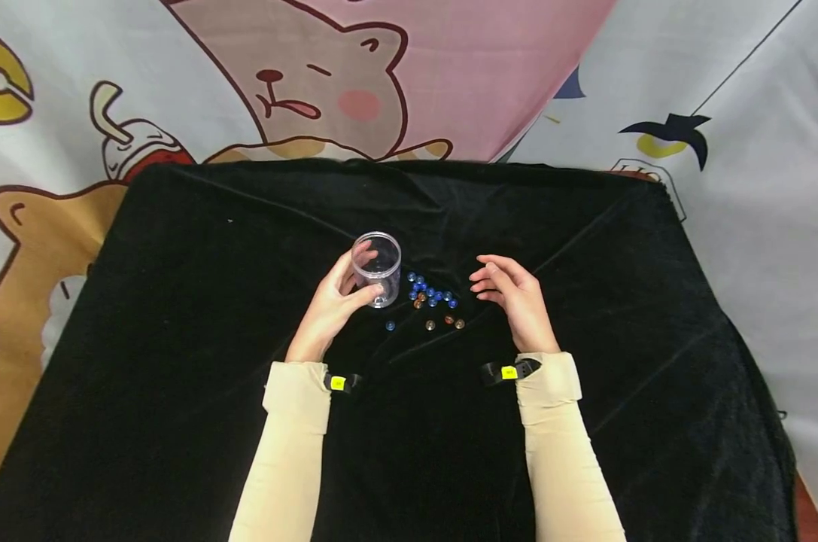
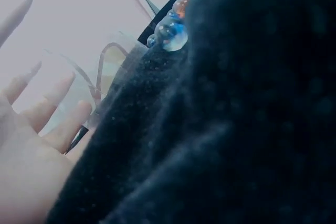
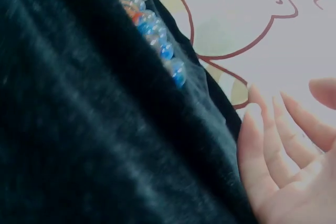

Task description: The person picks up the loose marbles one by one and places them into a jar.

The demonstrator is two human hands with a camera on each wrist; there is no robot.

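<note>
1. Head view: The left hand (image 1: 334, 302) gripped a clear, colourless plastic cylindrical jar (image 1: 390, 278), thumb on its near side and fingers round the far side. The jar's round mouth faced up, and it stood just left of a cluster of small, round, blue glass marbles (image 1: 430, 292) on a black velvet cloth (image 1: 415, 452). Small, round, amber glass marbles (image 1: 430, 325) lay partly among them, partly nearer the person. The right hand (image 1: 517, 297) hung just right of the cluster, fingers loosely bent, with nothing visible in them. My judgement: a steady, light hold suited the smooth wall, and loose marbles were best met from above, so none rolled.

2. Left wrist view: The fingers were spread; the contact with the jar was too washed out to tell. Keeping them off the rim seemed wise.

3. Right wrist view: The thumb stood apart from the slightly curved fingers, ready for a fingertip pinch, I judged.
</note>
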